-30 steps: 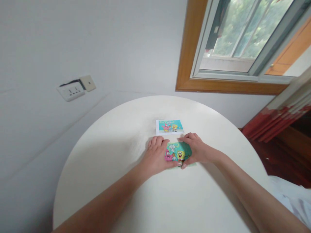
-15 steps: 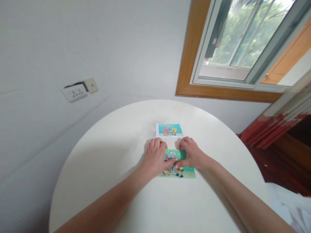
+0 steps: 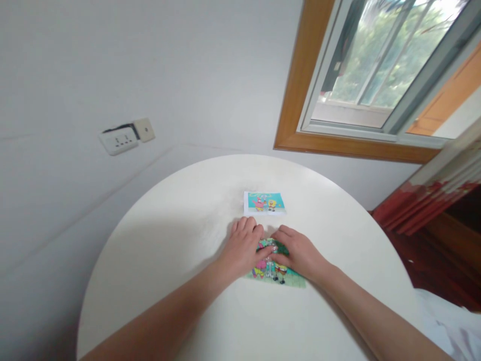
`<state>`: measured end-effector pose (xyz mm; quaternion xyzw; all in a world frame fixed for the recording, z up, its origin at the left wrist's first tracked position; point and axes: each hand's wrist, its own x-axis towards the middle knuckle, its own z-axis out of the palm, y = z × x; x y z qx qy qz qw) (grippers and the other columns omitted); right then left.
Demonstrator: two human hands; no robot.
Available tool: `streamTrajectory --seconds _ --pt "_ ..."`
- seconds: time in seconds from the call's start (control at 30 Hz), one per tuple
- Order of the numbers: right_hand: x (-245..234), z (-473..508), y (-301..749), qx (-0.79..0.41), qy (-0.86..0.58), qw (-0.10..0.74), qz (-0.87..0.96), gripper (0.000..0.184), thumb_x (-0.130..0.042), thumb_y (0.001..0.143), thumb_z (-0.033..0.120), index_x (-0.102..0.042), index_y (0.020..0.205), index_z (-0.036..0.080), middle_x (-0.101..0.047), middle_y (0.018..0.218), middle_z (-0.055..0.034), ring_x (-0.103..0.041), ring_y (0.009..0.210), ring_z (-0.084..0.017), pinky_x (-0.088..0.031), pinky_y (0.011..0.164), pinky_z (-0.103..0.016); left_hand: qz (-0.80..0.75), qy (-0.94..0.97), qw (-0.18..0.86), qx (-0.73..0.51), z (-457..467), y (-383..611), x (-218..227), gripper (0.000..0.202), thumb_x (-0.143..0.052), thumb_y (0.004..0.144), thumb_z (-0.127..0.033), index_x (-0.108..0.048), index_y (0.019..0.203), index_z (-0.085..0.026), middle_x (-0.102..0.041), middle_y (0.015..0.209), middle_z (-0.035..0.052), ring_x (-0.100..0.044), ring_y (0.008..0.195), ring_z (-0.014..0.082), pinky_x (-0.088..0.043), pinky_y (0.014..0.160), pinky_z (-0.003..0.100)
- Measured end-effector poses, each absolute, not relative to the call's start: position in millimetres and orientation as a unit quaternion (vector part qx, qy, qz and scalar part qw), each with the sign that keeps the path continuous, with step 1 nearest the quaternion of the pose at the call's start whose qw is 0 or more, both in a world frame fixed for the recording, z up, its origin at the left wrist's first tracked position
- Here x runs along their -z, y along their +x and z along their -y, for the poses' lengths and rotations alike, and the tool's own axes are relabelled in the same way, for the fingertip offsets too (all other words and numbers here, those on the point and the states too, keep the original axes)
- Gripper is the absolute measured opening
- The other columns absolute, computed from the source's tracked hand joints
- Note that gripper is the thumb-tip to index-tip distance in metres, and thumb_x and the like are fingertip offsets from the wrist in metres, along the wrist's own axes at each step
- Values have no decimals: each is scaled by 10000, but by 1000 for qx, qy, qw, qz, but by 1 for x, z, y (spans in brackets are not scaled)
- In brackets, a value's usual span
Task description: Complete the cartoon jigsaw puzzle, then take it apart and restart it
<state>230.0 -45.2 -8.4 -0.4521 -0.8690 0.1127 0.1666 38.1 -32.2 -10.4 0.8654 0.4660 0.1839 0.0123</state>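
Observation:
A colourful cartoon picture [image 3: 276,280] lies on the white round table, green along its near edge, with pink and yellow figures. My left hand [image 3: 244,247] rests over its left side, fingers curled at the far edge and thumb laid across the picture. From the right, my right hand [image 3: 298,250] grips its far right part, with fingers bent behind the edge and thumb in front. Both thumb tips nearly meet at the middle. The hands hide much of the picture's upper part and sides; whether it is one sheet or joined pieces I cannot tell.
Beyond my hands lies a smaller cartoon picture [image 3: 266,202] with a white border. The round table [image 3: 150,260] stands against a wall with a socket [image 3: 119,141]. A wood-framed window [image 3: 349,145] is at upper right, a red and white curtain [image 3: 413,208] at right.
The far edge of the picture has come lower and nearer to me. My right hand has flattened down over it, and its thumb has shifted slightly. The view has moved a little.

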Motion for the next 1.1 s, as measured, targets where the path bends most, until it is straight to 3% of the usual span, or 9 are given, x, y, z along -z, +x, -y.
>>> streamTrajectory --seconds 0.23,0.43,0.5,0.6,0.73,0.83,0.9,1.1 --pt "15 33 232 -91 -420 219 876 369 -481 885 535 -552 775 189 -536 800 -39 -545 745 -166 -412 642 -259 -442 882 41 -160 26 37 8 313 -483 908 -470 -589 770 -210 -595 822 22 -568 815 195 -397 679 289" --pt "14 23 230 -93 -441 299 841 402 -411 939 466 -508 659 194 -485 676 -12 -511 684 -155 -395 637 -266 -498 842 81 -190 23 37 7 287 -374 961 -372 -578 823 -224 -637 736 3 -604 711 186 -355 600 261" --pt "14 20 228 -101 -461 343 812 373 -391 956 418 -545 699 196 -526 689 -22 -531 707 -161 -415 665 -276 -507 829 95 -216 22 37 6 284 -354 967 -362 -561 833 -220 -636 740 2 -607 716 178 -362 611 255" --pt "12 18 228 -125 -472 384 784 290 -378 965 357 -619 922 202 -631 877 -62 -582 854 -179 -454 789 -316 -506 813 113 -263 18 34 7 256 -327 973 -331 -548 902 -223 -638 774 0 -609 744 167 -391 656 252" --pt "5 27 235 -153 -415 309 842 331 -465 924 417 -610 1148 220 -618 1066 -91 -562 1009 -199 -433 922 -363 -492 806 114 -307 10 27 10 227 -339 954 -272 -547 888 -209 -632 848 26 -592 825 178 -428 739 273" --pt "1 37 239 -130 -382 219 888 624 -626 767 585 -549 1276 233 -575 1190 -108 -503 1107 -246 -389 975 -407 -485 811 113 -307 6 23 13 233 -353 945 -258 -558 856 -194 -609 858 42 -570 856 187 -438 775 293" --pt "1 41 240 -102 -394 193 893 745 -640 698 662 -527 1301 239 -542 1251 -120 -467 1146 -279 -371 980 -443 -473 822 110 -297 7 21 12 250 -353 952 -273 -581 896 -190 -600 891 49 -557 887 191 -437 816 313" --pt "11 41 233 -66 -413 211 883 603 -630 747 597 -566 1184 187 -551 1150 -130 -480 1055 -276 -401 920 -433 -413 887 65 -198 28 9 0 390 -479 875 -549 -612 1066 -235 -564 1032 67 -500 1000 238 -395 897 382"
